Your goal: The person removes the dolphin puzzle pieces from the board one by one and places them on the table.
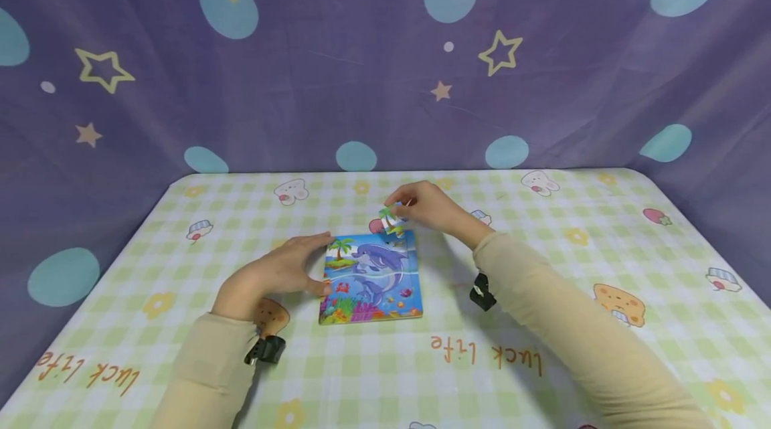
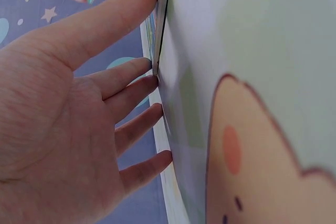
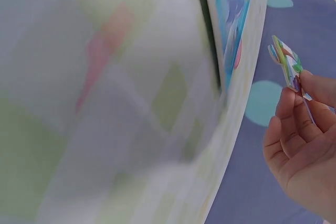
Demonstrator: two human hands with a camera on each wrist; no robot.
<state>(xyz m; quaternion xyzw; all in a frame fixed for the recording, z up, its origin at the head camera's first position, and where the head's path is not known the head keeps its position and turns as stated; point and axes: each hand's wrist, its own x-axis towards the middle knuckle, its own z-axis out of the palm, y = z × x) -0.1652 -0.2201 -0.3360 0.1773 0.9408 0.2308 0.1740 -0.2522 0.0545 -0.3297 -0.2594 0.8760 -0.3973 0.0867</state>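
A dolphin jigsaw puzzle [image 1: 373, 275] lies flat on the table, with a palm tree at its upper left and coral along its near edge. My left hand [image 1: 280, 272] rests at its left side, fingers spread and fairly straight. In the left wrist view the thumb [image 2: 113, 19] touches the board's edge while the fingertips reach down beside it. Above the far right corner of the puzzle, my right hand [image 1: 427, 207] pinches a puzzle piece [image 1: 390, 220] printed with a palm tree. The right wrist view shows the piece [image 3: 287, 61] between thumb and fingers, tilted and off the table; whether it is several pieces stacked, I cannot tell.
A green-and-white checked tablecloth [image 1: 482, 382] with printed bears, flowers and lettering covers the table. Behind the table's far edge hangs a purple curtain [image 1: 337, 81] with stars and blue ovals. Each wrist wears a dark strapped device [image 1: 483, 292].
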